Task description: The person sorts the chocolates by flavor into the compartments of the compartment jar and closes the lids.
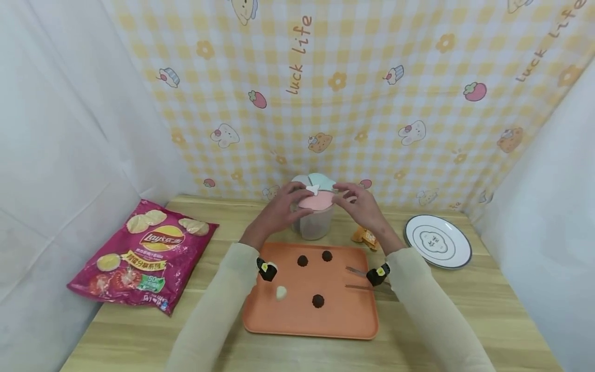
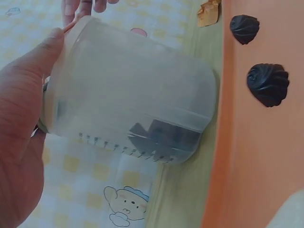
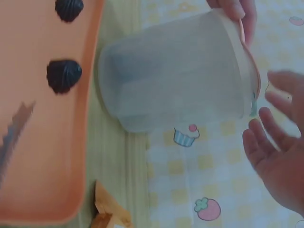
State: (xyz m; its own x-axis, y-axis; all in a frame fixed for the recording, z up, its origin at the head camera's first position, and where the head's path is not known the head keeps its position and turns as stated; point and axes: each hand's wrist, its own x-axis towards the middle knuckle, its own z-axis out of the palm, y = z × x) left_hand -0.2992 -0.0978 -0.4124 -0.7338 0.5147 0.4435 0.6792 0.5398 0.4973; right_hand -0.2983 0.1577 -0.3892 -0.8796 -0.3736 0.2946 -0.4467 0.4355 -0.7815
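A translucent storage canister stands upright behind the tray. Its lid has a pink section, a mint section and a white knob in the middle. My left hand grips the lid's left rim, thumb at the front and fingers over the top. Beside the right rim is my right hand, its fingers loosely bent; the right wrist view shows it apart from the lid. Dark pieces show through the canister wall near the bottom.
An orange tray holds several dark shell-shaped pieces, a cream one and metal tongs. A chip bag lies left, a white plate right. A small orange packet lies behind the tray.
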